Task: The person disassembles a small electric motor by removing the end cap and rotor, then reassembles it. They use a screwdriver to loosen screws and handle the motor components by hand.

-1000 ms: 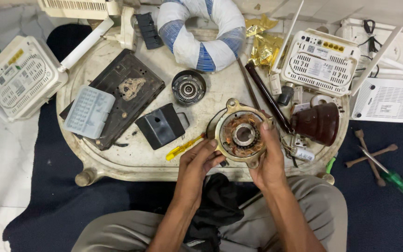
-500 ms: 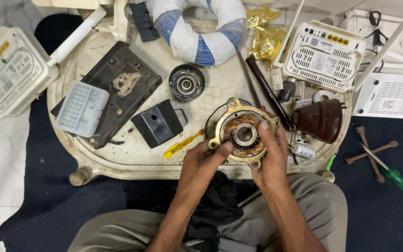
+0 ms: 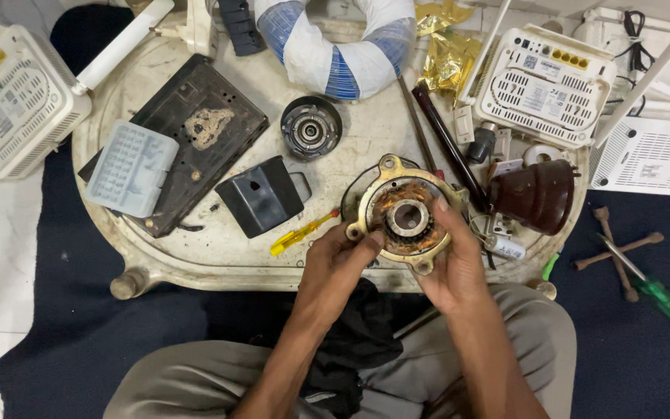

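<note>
Left hand (image 3: 333, 262): I am gripping the lower left rim of the round brass-coloured motor stator with copper windings (image 3: 406, 219).
Right hand (image 3: 450, 260): I am cupping its right side, fingers lying along the rim.
Beneath: the oval off-white tray table (image 3: 219, 256).
Nearby: a small yellow screwdriver (image 3: 301, 233), a black angular plastic cover (image 3: 261, 195).

Person, head-camera view, seen from above.
Left hand (image 3: 333, 264): bare, wearing no glove, no ring showing.
Right hand (image 3: 453, 268): bare likewise.
Forearms (image 3: 288, 349): showing uncovered to frame edge, no sleeve reaching into view.
Trousers (image 3: 195, 384): wearing grey-beige cloth, creasing over both knees.
Dark cloth (image 3: 350, 341): lying bunched in lap between thighs.
</note>
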